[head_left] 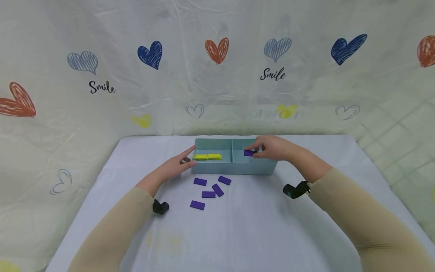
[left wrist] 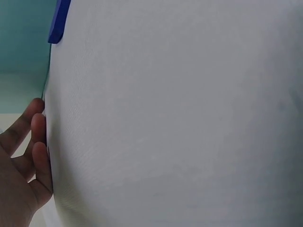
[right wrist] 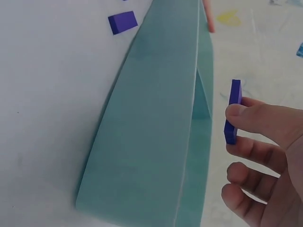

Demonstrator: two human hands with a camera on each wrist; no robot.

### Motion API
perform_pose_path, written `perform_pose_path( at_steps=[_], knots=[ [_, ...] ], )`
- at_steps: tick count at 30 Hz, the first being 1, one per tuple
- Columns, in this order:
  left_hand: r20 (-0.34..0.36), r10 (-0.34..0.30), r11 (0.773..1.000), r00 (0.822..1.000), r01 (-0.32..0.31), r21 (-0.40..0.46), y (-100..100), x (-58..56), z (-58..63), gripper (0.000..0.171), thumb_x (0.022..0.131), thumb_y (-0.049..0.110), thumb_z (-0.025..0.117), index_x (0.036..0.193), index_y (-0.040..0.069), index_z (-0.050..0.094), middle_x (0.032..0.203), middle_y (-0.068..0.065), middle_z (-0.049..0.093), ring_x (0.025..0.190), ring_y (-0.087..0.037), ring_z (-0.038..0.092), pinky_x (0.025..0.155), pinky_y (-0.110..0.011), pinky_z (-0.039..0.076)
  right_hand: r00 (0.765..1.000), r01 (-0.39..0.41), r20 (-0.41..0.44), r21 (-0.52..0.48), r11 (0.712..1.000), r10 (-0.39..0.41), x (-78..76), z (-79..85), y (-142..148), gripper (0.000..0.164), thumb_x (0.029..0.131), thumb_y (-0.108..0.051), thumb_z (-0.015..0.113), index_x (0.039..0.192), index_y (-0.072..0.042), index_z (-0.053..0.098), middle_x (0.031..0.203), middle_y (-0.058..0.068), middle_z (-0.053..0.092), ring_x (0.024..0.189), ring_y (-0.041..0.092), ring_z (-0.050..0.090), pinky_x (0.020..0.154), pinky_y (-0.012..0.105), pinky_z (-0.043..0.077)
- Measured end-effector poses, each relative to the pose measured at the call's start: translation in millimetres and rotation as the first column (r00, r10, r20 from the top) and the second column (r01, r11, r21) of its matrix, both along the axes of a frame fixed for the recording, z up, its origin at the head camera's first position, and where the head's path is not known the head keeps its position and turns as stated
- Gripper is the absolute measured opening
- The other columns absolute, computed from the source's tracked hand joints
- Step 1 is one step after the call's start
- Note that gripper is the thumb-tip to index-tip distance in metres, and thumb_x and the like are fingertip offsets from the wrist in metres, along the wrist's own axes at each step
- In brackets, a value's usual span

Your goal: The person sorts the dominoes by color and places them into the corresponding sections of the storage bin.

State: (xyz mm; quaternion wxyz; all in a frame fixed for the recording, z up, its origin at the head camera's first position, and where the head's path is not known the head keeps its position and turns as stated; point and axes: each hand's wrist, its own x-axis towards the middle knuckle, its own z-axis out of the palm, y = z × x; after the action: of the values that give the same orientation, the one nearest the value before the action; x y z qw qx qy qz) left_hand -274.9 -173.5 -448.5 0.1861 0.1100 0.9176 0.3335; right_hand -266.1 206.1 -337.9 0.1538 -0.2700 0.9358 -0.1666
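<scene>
A light-teal box (head_left: 234, 169) with a divider stands towards the back of the table. Above its right compartment my right hand (head_left: 273, 147) pinches a purple rectangular block (right wrist: 232, 116) between thumb and fingers. In the right wrist view the block stands on edge, apart from the box wall. My left hand (head_left: 173, 165) is at the box's left end, index finger and thumb stretched out against it; other fingers bend inward. Yellow blocks (head_left: 208, 156) lie end to end in the left compartment. Several purple blocks (head_left: 209, 194) lie scattered on the table before the box.
White cloth (head_left: 244, 226) covers the table. Behind it hangs a pale sheet (head_left: 238, 87) printed with hearts and "Smile". A black wrist device (head_left: 295, 189) hangs beside the right sleeve, another (head_left: 161, 207) beside the left.
</scene>
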Motion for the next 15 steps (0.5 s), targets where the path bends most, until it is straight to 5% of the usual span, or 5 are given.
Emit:
perform_pose_path(
  at_steps=[15],
  knots=[
    [-0.005,-0.015,1.000,1.000,0.015,-0.001,-1,-1.7,-1.1,0.075,0.092,0.067,0.053,0.152,0.058,0.010,0.138,-0.010,0.053,0.116,-0.030,0.056,0.097,-0.051,0.046,0.997,0.069,0.027,0.076,0.995,-0.071,-43.2,-43.1,-16,0.033,0.095,-0.021,0.069,0.127,-0.022,0.070,0.105,0.002,0.064,0.094,0.021,0.056,0.080,0.036,0.050]
  ],
)
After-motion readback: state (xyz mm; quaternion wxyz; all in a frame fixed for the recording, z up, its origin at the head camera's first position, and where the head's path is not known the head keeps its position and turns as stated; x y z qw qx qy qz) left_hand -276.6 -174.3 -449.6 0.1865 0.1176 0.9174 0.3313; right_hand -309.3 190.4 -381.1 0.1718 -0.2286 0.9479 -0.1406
